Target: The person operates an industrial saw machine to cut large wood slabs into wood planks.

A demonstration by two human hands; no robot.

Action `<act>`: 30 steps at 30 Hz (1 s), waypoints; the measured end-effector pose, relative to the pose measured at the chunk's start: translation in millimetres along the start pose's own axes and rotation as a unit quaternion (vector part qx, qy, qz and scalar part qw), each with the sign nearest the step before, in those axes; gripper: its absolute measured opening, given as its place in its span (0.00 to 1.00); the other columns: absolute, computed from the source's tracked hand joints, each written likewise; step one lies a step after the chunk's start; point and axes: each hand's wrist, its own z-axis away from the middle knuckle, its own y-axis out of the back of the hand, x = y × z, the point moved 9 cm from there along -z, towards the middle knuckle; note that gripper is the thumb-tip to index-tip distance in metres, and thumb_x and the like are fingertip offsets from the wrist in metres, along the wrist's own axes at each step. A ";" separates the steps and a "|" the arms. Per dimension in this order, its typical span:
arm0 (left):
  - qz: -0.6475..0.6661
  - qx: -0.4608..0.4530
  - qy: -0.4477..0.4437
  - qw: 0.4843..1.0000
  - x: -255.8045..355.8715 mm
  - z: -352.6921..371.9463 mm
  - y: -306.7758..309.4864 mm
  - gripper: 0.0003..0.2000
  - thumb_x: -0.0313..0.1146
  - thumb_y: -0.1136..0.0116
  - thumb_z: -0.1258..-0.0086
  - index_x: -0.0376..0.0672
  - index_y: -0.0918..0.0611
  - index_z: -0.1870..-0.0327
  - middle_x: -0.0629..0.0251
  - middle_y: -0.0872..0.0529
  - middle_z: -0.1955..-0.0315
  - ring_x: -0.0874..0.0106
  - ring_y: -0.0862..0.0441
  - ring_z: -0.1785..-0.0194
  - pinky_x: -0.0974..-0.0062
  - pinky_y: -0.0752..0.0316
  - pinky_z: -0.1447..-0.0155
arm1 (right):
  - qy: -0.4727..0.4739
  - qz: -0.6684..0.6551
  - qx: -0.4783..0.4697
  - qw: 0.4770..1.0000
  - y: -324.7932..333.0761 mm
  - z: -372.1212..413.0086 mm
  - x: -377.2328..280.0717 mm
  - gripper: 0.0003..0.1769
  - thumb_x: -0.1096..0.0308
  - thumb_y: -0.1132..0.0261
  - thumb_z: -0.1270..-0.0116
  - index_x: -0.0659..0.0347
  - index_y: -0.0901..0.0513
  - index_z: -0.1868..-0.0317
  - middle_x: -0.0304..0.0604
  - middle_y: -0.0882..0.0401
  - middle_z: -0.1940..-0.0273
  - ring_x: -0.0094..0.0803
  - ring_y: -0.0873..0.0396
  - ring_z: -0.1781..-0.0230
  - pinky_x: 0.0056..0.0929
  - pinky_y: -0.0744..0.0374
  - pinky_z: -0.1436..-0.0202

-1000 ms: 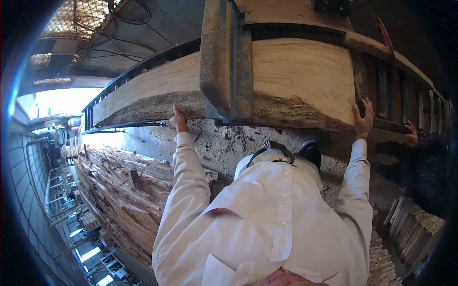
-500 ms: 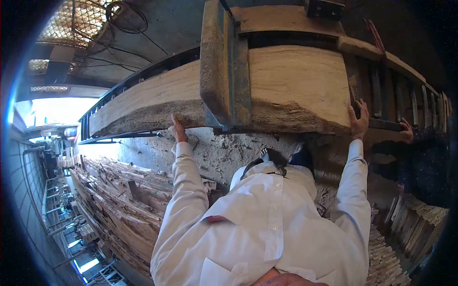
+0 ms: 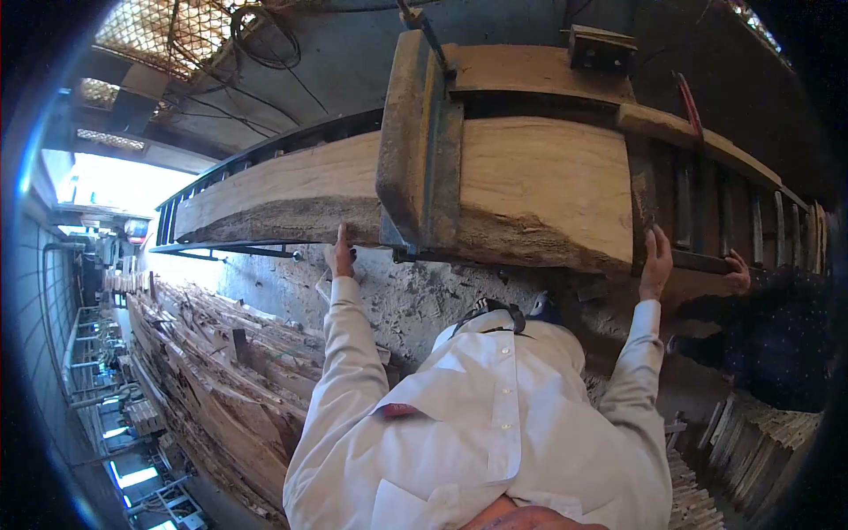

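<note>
A thick wooden slab (image 3: 543, 172) with a rough bark edge lies along a roller bed, passing behind a dusty blue upright machine housing (image 3: 442, 168). My left hand (image 3: 342, 256) is at the bark edge left of the housing, its index finger stretched up against the slab and its other fingers partly hidden. By the slab's right end, my right hand (image 3: 655, 265) has its fingers extended, with fingertips close to the lower corner and the metal rail (image 3: 707, 262). It holds nothing that shows.
Another person's hand (image 3: 736, 274) rests at the rail on the right. A large heap of wood strips (image 3: 221, 371) lies at lower left, and stacked boards (image 3: 764, 442) stand at lower right. Sawdust covers the floor (image 3: 415, 291). A red handle (image 3: 689, 106) rises behind the bed.
The slab has shifted a little left past the machine housing. My right hand has drawn down from the slab's end, and the other person's hand is lower and farther left.
</note>
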 end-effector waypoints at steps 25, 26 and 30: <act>0.168 -0.053 0.051 0.983 -28.8 1.2 -20.8 0.26 0.57 0.34 0.30 0.38 0.16 0.53 0.60 0.14 0.70 0.67 0.17 0.73 0.73 0.22 0.72 | -0.437 -0.591 -0.158 0.660 -197.1 168.1 16.3 0.22 0.59 0.29 0.28 0.55 0.20 0.38 0.41 0.18 0.38 0.40 0.22 0.37 0.52 0.26 0.28; 0.184 -0.070 0.041 0.980 -25.4 6.7 -23.5 0.25 0.56 0.35 0.28 0.37 0.16 0.54 0.62 0.16 0.73 0.70 0.20 0.77 0.76 0.26 0.77 | -0.433 -0.581 -0.150 0.673 -195.1 169.8 19.2 0.23 0.58 0.29 0.28 0.54 0.21 0.36 0.40 0.19 0.36 0.39 0.24 0.34 0.52 0.28 0.26; 0.153 -0.037 0.037 0.987 -12.8 16.2 -22.7 0.26 0.56 0.35 0.28 0.36 0.16 0.51 0.61 0.16 0.72 0.66 0.18 0.74 0.71 0.21 0.72 | -0.403 -0.572 -0.144 0.700 -167.9 174.9 16.0 0.23 0.58 0.29 0.28 0.53 0.21 0.35 0.40 0.18 0.36 0.38 0.24 0.33 0.50 0.29 0.25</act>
